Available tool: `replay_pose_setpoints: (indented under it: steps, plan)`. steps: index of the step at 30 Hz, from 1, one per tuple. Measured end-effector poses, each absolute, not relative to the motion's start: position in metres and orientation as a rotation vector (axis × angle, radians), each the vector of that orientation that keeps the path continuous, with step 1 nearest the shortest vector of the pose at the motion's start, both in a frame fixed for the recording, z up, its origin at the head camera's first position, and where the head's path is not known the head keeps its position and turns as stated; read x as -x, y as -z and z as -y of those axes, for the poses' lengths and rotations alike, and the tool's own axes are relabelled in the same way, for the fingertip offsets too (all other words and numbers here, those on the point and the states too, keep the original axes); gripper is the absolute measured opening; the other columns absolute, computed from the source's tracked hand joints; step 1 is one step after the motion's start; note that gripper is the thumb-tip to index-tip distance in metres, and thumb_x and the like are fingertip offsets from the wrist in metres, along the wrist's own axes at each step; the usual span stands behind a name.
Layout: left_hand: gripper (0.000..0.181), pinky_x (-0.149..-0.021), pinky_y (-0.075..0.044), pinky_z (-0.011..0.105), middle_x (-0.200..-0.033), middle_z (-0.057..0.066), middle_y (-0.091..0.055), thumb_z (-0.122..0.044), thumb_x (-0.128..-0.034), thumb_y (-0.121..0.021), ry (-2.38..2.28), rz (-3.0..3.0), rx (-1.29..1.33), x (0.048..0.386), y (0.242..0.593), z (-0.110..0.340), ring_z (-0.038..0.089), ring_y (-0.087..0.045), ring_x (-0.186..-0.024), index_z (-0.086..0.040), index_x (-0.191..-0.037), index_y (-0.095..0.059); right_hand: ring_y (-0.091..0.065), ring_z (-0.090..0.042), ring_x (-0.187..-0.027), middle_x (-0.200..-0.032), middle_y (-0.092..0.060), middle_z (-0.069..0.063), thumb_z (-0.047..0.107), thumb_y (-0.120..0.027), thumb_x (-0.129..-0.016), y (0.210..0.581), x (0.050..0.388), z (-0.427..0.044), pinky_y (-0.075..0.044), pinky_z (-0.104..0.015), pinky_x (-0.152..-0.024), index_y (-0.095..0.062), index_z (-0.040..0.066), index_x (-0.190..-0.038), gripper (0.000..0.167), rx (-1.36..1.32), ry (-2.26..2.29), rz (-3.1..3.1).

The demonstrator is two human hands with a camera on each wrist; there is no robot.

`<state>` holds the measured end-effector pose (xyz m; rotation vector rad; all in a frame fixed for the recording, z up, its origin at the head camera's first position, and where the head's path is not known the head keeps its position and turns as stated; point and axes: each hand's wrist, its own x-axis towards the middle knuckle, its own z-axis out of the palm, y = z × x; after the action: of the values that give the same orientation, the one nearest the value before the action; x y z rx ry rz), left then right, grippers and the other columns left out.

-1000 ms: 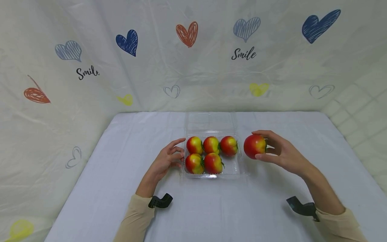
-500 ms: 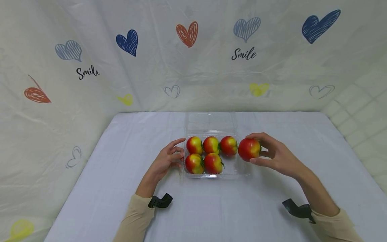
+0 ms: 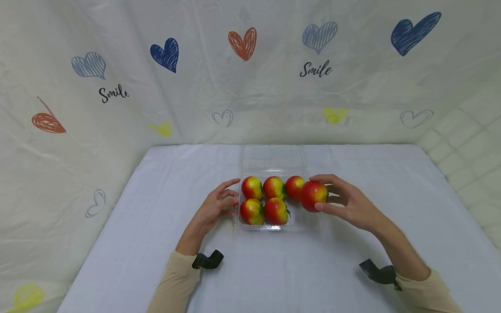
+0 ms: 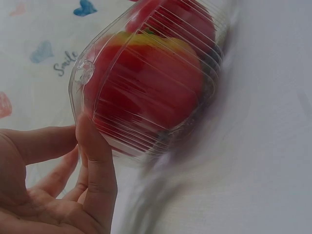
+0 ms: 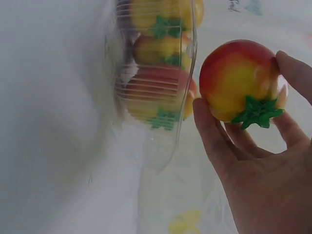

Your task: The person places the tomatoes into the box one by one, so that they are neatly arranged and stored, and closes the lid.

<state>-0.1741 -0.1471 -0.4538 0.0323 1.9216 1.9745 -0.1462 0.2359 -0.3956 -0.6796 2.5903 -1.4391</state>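
Note:
My right hand point(image 3: 349, 204) grips a red-and-yellow tomato point(image 3: 313, 196) between thumb and fingers, above the right edge of a clear plastic clamshell box point(image 3: 298, 218). In the right wrist view the held tomato point(image 5: 239, 80) shows a green star-shaped leaf and stands apart from the box wall point(image 5: 163, 146). Several similar tomatoes point(image 3: 275, 211) sit in the box in two rows; the held one partly covers the back right one. On the left, my left hand point(image 3: 213, 208) pinches the box's rim, as the left wrist view shows with the fingers point(image 4: 97, 165) at its edge.
The box's clear lid point(image 3: 272, 157) lies folded back behind it. A white cloth covers the table point(image 3: 250, 269). Behind rises a pale curtain point(image 3: 274, 95) printed with hearts and the word Smile. A black wrist mount point(image 3: 379, 273) juts from the right sleeve.
My right hand has moved left and slightly nearer with the tomato, from beside the box to over its right edge. The left hand and the box stay where they were.

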Motion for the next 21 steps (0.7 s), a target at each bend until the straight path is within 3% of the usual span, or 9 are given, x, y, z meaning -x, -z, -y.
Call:
replay_pose_setpoints:
  steps: [5, 9, 13, 18, 21]
  plan:
    - [0.059, -0.065, -0.06, 0.022, -0.1, -0.001, -0.061, -0.011, -0.1013, -0.064, -1.975, -1.922, -0.03, 0.174, 0.454, 0.147, 0.014, -0.06, -0.084, -0.022, -0.156, -0.046, -0.061, -0.032, -0.127, -0.148, -0.056, -0.009, 0.026, -0.082, -0.089, 0.398, 0.145, -0.229, -0.052, -0.013, -0.094, -0.052, 0.02, -0.147, 0.066, 0.645, 1.346, -2.653]
    - [0.058, -0.065, -0.06, 0.022, -0.1, -0.001, -0.061, -0.012, -0.101, -0.065, -1.973, -1.925, -0.028, 0.175, 0.455, 0.147, 0.014, -0.06, -0.084, -0.023, -0.155, -0.047, -0.061, -0.028, -0.126, -0.145, -0.059, -0.006, 0.03, -0.084, -0.088, 0.4, 0.145, -0.227, -0.055, -0.019, -0.093, -0.056, 0.022, -0.144, 0.063, 0.654, 1.268, -2.695]
    - [0.057, -0.065, -0.06, 0.022, -0.1, -0.001, -0.061, -0.012, -0.1011, -0.065, -1.973, -1.925, -0.031, 0.175, 0.456, 0.148, 0.014, -0.06, -0.084, -0.023, -0.155, -0.048, -0.062, -0.026, -0.124, -0.139, -0.061, -0.003, 0.029, -0.086, -0.086, 0.404, 0.146, -0.226, -0.06, -0.034, -0.097, -0.059, 0.024, -0.142, 0.062, 0.692, 1.236, -2.728]
    - [0.057, -0.064, -0.059, 0.022, -0.101, -0.001, -0.061, -0.012, -0.1011, -0.065, -1.975, -1.92, -0.032, 0.174, 0.456, 0.148, 0.014, -0.06, -0.084, -0.024, -0.154, -0.048, -0.062, -0.024, -0.126, -0.135, -0.062, 0.001, 0.027, -0.085, -0.087, 0.406, 0.145, -0.225, -0.058, -0.033, -0.102, -0.061, 0.026, -0.142, 0.06, 0.731, 1.25, -2.708]
    - [0.057, -0.064, -0.059, 0.022, -0.101, -0.001, -0.061, -0.012, -0.1011, -0.065, -1.977, -1.921, -0.033, 0.175, 0.456, 0.148, 0.014, -0.06, -0.084, -0.024, -0.154, -0.048, -0.06, -0.024, -0.127, -0.135, -0.063, 0.001, 0.029, -0.085, -0.087, 0.407, 0.144, -0.222, -0.059, -0.041, -0.102, -0.061, 0.028, -0.142, 0.06, 0.736, 1.238, -2.703]
